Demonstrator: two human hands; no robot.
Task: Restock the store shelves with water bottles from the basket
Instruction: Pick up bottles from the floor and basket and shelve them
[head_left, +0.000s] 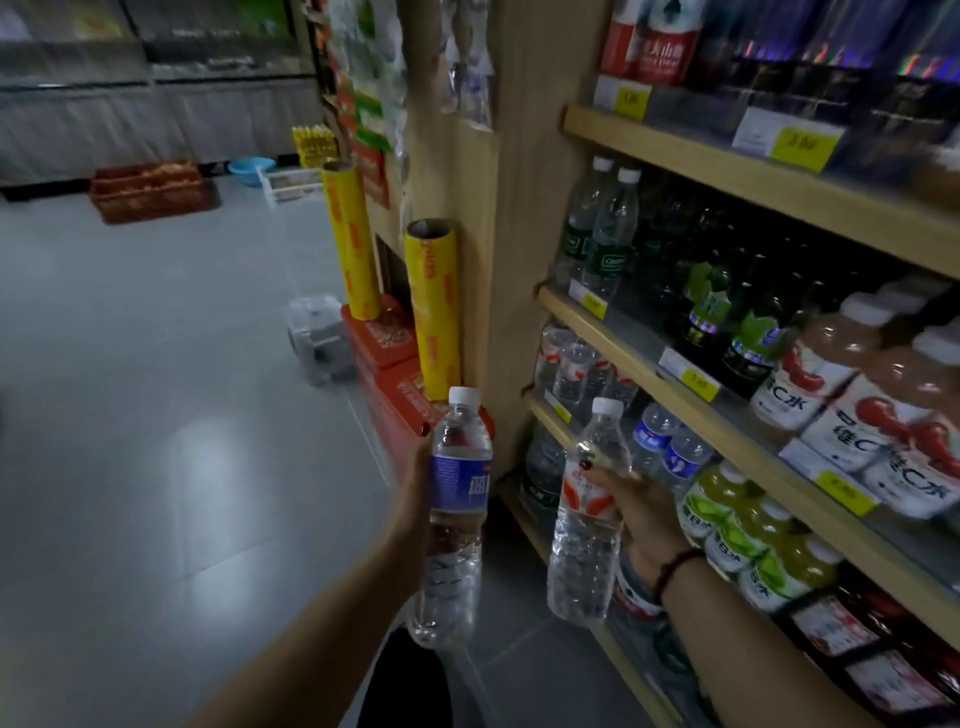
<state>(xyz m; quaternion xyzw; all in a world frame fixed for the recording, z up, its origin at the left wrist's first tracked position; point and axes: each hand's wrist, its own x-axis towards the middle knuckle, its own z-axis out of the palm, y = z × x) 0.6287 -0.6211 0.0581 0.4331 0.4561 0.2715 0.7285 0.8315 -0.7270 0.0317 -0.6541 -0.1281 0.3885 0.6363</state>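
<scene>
The grey floor (156, 415) fills the left half. The wooden shelves (727, 171) run down the right, stocked on every level. In the far left corner an orange crate (150, 192) sits on the floor with a blue basin (251, 169) just beside it. At the end of the shelves, red boxes (384, 343) are stacked, and two yellow rolls (434, 306) stand upright on them.

On the shelves, pink juice bottles (841, 384) with white labels stand at the right, with dark bottles (748, 332) beside them to the left. One level down are green-labelled bottles (727, 525) and, left of them, small blue-labelled water bottles (670, 452).

Each hand carries one water bottle, both out in the aisle and not yet on a shelf. The left hand (418, 467) is wrapped round a blue-label bottle (457, 499), held upright by its middle in front of the red boxes. The right hand (644, 519) grips a red-label bottle (587, 519) round its label, tilted slightly, just in front of the lower shelves near their left end. A dark bead bracelet (675, 569) circles the right wrist.
</scene>
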